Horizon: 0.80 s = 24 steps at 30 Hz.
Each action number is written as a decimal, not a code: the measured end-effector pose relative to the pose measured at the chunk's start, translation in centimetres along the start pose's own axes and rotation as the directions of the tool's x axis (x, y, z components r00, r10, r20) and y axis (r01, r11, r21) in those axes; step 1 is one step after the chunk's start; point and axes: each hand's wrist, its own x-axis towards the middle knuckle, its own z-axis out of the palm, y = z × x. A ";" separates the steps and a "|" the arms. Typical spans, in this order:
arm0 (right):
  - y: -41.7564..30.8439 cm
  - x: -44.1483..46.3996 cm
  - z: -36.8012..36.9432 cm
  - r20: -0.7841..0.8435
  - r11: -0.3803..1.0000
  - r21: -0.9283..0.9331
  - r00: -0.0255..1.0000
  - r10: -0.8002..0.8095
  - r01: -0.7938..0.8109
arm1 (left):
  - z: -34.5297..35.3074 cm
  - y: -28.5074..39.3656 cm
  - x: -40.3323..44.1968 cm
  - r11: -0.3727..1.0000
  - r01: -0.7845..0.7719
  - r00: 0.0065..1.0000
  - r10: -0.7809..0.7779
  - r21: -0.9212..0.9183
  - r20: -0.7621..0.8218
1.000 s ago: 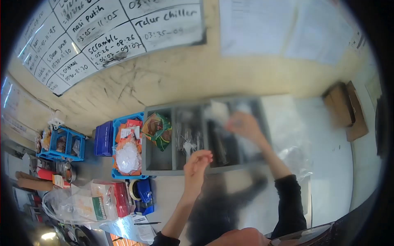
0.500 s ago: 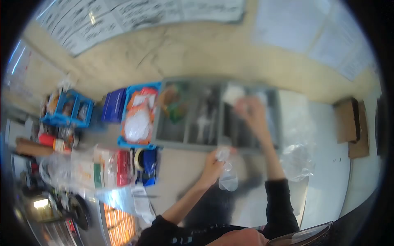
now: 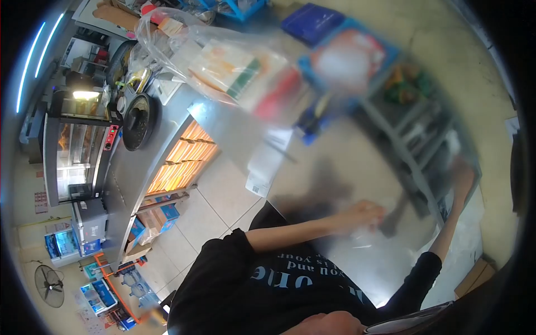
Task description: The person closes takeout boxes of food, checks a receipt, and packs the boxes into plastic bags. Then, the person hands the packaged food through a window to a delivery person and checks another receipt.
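Observation:
My left hand [image 3: 363, 215] is closed above the counter, blurred. Clear plastic [image 3: 365, 239] hangs below its fingers; its exact kind is smeared. My right hand [image 3: 462, 174] reaches into the far end of a grey divided tray [image 3: 414, 172], beside a white thing [image 3: 453, 144] in a compartment. Motion blur hides whether its fingers hold anything. Green and brown packets [image 3: 405, 86] lie in the tray's other end, and whitish items [image 3: 419, 131] fill a middle compartment.
Beyond the tray's left end are a blue basket [image 3: 385, 53] of packets and a dark blue box [image 3: 312, 23]. A clear bag of packages [image 3: 226, 70] and a printed paper [image 3: 268, 162] lie on the counter. A cardboard box [image 3: 474, 276] stands lower right; a glass warmer [image 3: 78, 151] is far left.
The view has swung and tilted left, bringing the floor and warmer into sight. My left hand still has the clear plastic; my right hand is still over the tray's right-hand compartments.

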 end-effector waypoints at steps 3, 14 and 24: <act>-1.1 -0.1 -3.2 0.031 0.965 -0.110 0.970 0.242 -0.237 | -0.3 0.2 -2.4 0.996 -0.004 0.998 -0.002 -0.087 -0.067; -32.2 -11.1 -12.5 0.385 0.372 0.846 0.921 0.068 -0.381 | -3.5 5.2 -2.9 0.659 -0.425 0.770 0.624 0.621 -0.135; -47.8 -8.4 -6.3 -0.489 0.802 0.598 0.788 0.374 -0.009 | -9.1 10.4 -11.8 0.908 -0.396 0.916 0.401 -0.140 0.006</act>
